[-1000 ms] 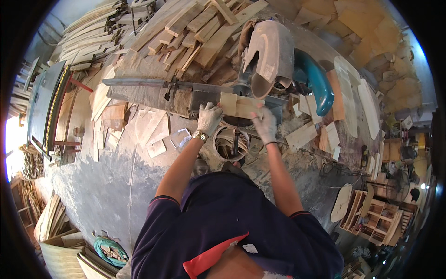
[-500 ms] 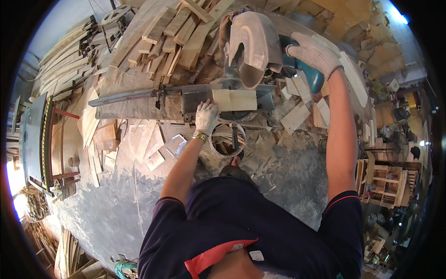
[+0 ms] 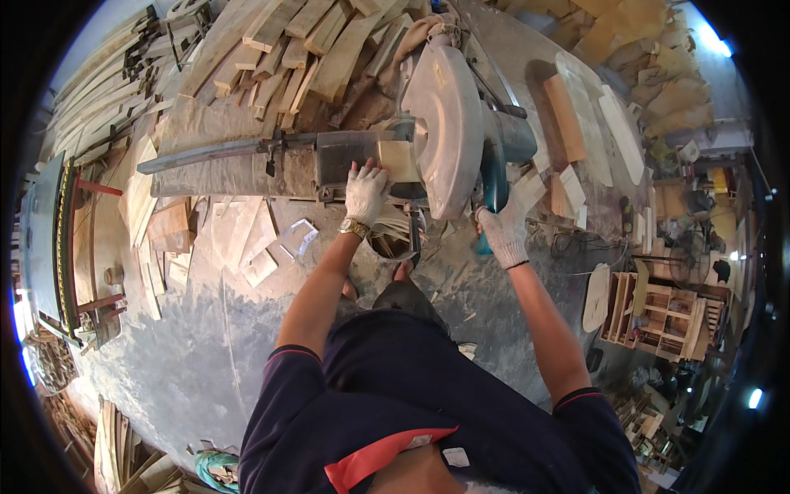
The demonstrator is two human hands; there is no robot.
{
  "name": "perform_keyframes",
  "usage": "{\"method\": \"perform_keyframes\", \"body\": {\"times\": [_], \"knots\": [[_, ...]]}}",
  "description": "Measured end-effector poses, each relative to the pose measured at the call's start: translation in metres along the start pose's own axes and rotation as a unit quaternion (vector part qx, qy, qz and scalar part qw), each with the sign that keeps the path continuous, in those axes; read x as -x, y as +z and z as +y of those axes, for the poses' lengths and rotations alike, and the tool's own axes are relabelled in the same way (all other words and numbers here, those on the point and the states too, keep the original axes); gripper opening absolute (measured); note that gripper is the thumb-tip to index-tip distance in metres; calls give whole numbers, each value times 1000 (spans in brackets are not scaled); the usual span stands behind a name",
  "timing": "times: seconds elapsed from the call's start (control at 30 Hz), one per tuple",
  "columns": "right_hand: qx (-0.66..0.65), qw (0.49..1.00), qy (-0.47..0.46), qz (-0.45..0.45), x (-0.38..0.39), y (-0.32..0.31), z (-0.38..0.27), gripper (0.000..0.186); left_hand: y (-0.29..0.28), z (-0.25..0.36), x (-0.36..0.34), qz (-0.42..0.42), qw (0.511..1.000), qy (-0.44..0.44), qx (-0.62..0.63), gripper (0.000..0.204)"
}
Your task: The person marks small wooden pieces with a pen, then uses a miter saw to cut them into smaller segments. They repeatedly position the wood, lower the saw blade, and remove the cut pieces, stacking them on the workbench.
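Left hand (image 3: pixel 365 191), in a white knit glove, is pressing flat on a small wood block (image 3: pixel 398 160) against the saw's fence (image 3: pixel 247 150); fingers are spread over the block's near edge, not wrapped. The block is sitting at 9 o'clock of the grey blade guard (image 3: pixel 448 132), touching it. Right hand (image 3: pixel 502 230) is closing its fingers around the teal handle (image 3: pixel 494 185) of the miter saw, at 5 o'clock of the guard. Offcuts (image 3: pixel 247 239) are littering the dusty floor at 8 o'clock. Risk: the left fingers are lying just beside the blade path, so a short block kicking or slipping could pull the glove in.
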State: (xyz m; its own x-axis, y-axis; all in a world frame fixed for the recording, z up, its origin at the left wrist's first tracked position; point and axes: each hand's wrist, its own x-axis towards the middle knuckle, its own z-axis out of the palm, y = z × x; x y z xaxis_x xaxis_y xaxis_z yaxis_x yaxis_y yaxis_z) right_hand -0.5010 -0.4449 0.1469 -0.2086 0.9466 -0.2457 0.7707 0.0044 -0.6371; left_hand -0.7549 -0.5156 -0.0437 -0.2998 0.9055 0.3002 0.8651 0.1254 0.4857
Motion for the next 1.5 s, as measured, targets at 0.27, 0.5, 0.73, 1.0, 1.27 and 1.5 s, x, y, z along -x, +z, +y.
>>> {"method": "perform_keyframes", "body": {"times": [0.27,0.5,0.73,1.0,1.27,1.5], "knots": [[-21,1000,-6,-11,-4,15,31,82,-4,5,0,-14,1000,-10,1,26],[-22,1000,-10,5,-10,21,49,81,-1,5,-1,-10,1000,-1,-20,28],[-18,1000,-13,22,-13,28,58,81,-6,9,-1,-25,999,-3,-23,28],[31,995,-85,49,8,24,21,58,-5,4,0,-48,997,22,-48,29],[12,994,-54,97,20,34,7,63,-1,-4,-3,-76,995,14,-67,30],[-19,997,-47,50,18,35,15,62,2,-6,-3,-47,998,3,-49,17]]}}
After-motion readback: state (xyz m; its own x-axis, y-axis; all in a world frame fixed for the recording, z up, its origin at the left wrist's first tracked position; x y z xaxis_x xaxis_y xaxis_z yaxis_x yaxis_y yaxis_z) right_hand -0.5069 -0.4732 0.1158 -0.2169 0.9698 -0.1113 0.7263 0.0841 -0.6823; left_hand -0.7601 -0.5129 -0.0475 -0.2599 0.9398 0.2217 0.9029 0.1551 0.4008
